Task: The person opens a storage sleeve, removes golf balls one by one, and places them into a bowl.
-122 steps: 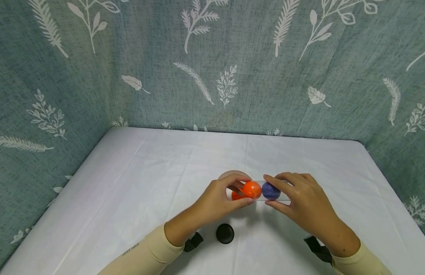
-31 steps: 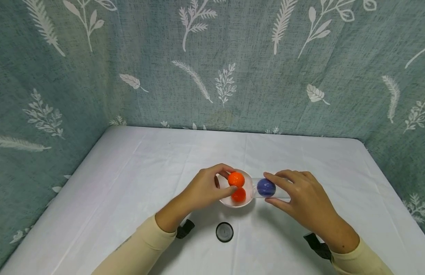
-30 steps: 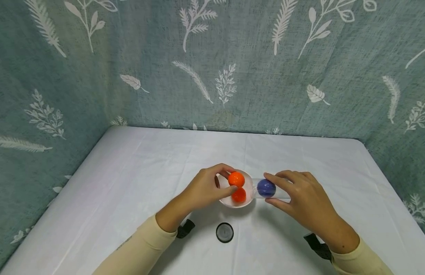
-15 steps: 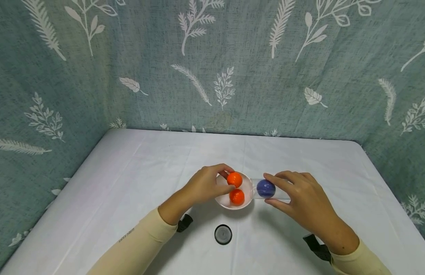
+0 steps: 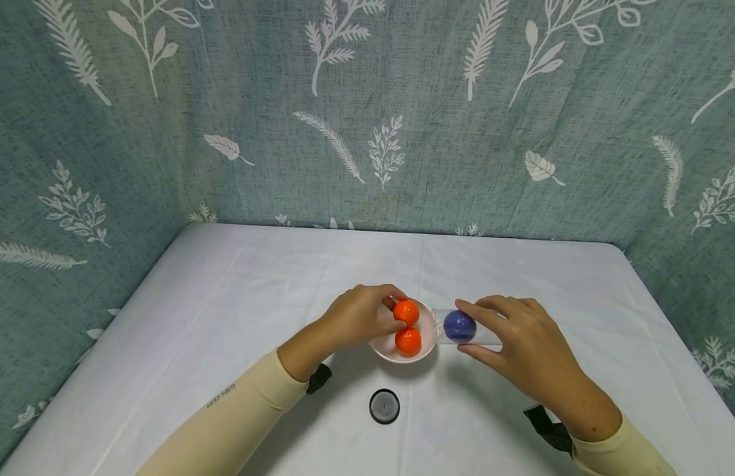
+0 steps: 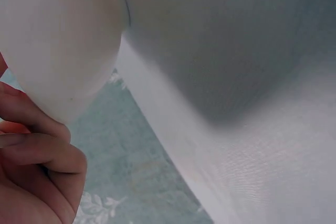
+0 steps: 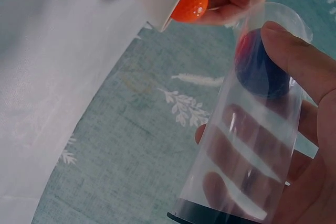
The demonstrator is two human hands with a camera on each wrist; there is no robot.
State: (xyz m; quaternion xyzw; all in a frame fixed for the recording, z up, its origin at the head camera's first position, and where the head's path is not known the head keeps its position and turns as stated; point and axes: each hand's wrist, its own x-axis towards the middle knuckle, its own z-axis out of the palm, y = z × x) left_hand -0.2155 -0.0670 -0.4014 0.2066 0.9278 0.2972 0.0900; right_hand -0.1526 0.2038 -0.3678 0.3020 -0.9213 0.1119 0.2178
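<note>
Between the thumb and fingers of my left hand is an orange ball, held over the white bowl. A second orange ball sits in the bowl, just nearer to me. My right hand grips a clear plastic tube, with its mouth by the bowl's right rim. Inside the tube, near that mouth, is a dark blue ball; the tube's other end has a dark base. In the left wrist view, the bowl's outer side hides the balls.
A round black lid lies on the white-covered table, in front of the bowl. Green leaf-patterned cloth hangs behind the table and along its sides.
Earlier, my left hand held the orange ball by the tube's mouth, next to the blue ball. It has since moved left, over the bowl. In the last second both hands have stayed nearly still.
</note>
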